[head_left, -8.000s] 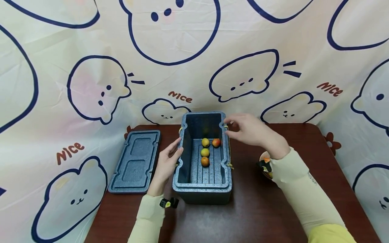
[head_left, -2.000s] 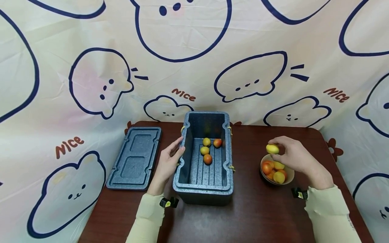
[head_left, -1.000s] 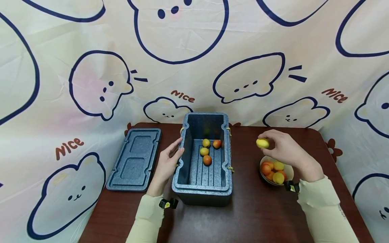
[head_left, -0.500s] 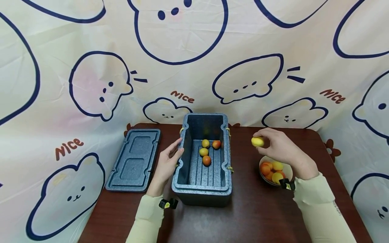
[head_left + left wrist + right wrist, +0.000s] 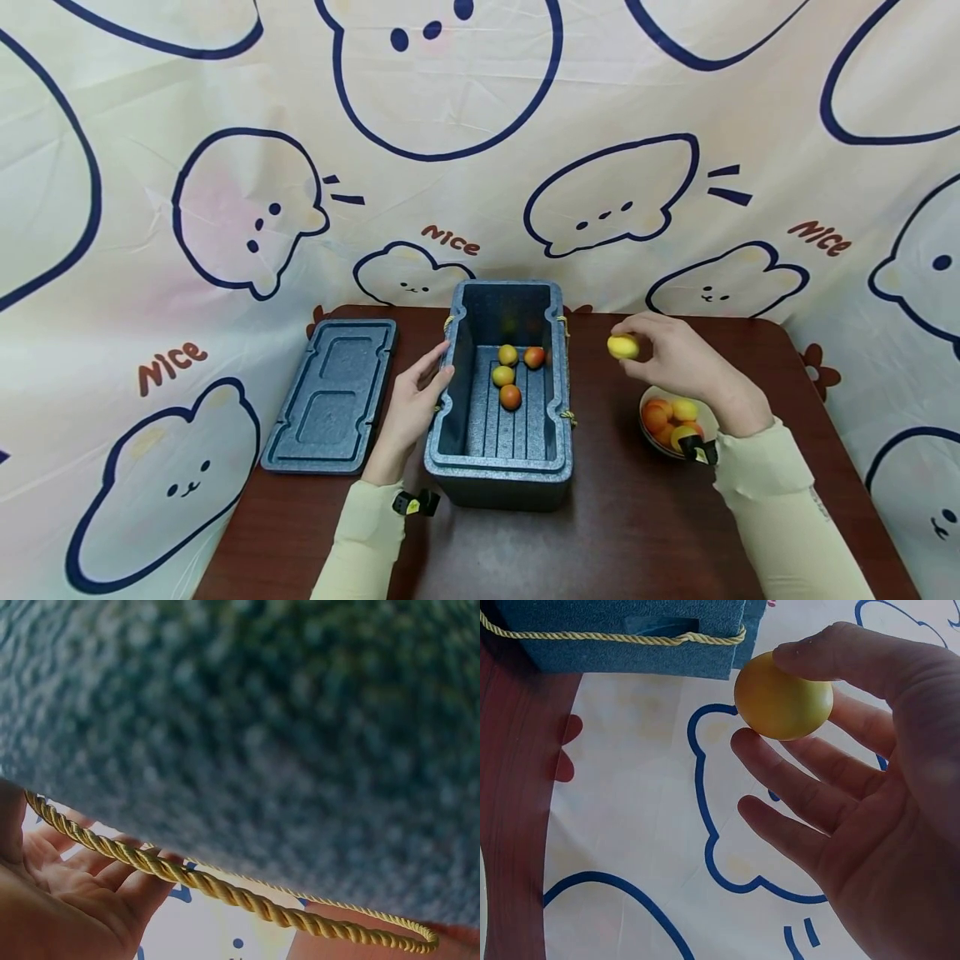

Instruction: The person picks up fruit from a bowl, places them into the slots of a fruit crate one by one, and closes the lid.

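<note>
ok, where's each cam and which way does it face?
Head: on the head, facing forward-down at the box; left hand, right hand, sleeves show.
Left wrist: worn there, facing box wall and rope; left hand shows.
Right wrist: worn there, facing held yellow fruit; right hand shows.
Head and right wrist share box and that fruit.

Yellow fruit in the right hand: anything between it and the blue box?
Nothing visible: in the head view, only bare tabletop shows between the yellow fruit the right hand pinches and the blue box.
</note>
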A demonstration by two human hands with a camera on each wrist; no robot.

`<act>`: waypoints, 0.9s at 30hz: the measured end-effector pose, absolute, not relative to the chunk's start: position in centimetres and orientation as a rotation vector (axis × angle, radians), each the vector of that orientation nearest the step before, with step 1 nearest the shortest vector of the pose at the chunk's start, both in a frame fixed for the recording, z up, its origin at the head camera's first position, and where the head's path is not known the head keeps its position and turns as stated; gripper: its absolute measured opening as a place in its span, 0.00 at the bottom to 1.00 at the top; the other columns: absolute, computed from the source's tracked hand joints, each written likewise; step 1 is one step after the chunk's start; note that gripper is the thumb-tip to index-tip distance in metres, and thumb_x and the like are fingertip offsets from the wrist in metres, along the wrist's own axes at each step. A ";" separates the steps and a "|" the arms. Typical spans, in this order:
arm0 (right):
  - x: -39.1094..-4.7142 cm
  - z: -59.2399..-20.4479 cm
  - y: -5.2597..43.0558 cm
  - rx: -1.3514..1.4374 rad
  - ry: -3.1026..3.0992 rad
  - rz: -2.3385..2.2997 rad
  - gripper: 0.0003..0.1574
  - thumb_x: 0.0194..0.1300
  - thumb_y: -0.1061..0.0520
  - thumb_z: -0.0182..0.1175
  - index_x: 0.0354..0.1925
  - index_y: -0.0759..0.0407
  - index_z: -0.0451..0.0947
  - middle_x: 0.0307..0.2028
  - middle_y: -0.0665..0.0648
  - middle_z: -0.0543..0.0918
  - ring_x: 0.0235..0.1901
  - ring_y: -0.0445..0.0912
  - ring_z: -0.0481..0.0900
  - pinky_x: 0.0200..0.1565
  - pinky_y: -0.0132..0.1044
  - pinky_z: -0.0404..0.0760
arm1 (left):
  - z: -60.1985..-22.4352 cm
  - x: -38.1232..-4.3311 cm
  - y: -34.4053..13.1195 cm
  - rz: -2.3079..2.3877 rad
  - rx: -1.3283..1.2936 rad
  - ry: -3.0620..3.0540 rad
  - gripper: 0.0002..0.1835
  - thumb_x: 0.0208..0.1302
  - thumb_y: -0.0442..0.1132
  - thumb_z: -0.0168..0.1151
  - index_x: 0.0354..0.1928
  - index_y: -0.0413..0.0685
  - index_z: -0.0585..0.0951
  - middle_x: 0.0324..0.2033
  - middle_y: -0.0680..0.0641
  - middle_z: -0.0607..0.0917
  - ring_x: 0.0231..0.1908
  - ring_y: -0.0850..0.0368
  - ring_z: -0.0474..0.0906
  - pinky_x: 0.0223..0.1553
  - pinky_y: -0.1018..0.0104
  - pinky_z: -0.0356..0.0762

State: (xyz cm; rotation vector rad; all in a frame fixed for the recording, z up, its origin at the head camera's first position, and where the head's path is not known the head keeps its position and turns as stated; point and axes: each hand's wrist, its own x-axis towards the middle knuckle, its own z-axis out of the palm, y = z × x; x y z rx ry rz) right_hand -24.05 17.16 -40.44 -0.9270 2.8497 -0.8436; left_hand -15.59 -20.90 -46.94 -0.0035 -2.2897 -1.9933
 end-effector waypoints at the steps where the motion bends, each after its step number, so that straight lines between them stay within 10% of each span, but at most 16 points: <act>1: -24.0 -40.4 17.1 -0.929 2.847 -0.845 0.25 0.59 0.62 0.71 0.56 0.60 0.80 0.51 0.58 0.82 0.42 0.51 0.75 0.48 0.49 0.81 | -46.9 -15.6 -20.9 -1.993 -0.003 -2.289 0.25 0.76 0.42 0.58 0.72 0.49 0.72 0.71 0.43 0.70 0.71 0.48 0.64 0.68 0.44 0.64; 27: -24.3 -39.2 15.0 -0.979 2.811 -0.824 0.24 0.60 0.61 0.71 0.55 0.58 0.81 0.55 0.61 0.81 0.47 0.55 0.77 0.52 0.52 0.81 | -46.7 -15.6 -20.8 -2.007 -0.002 -2.276 0.24 0.77 0.40 0.57 0.71 0.46 0.73 0.70 0.42 0.71 0.69 0.49 0.66 0.68 0.47 0.65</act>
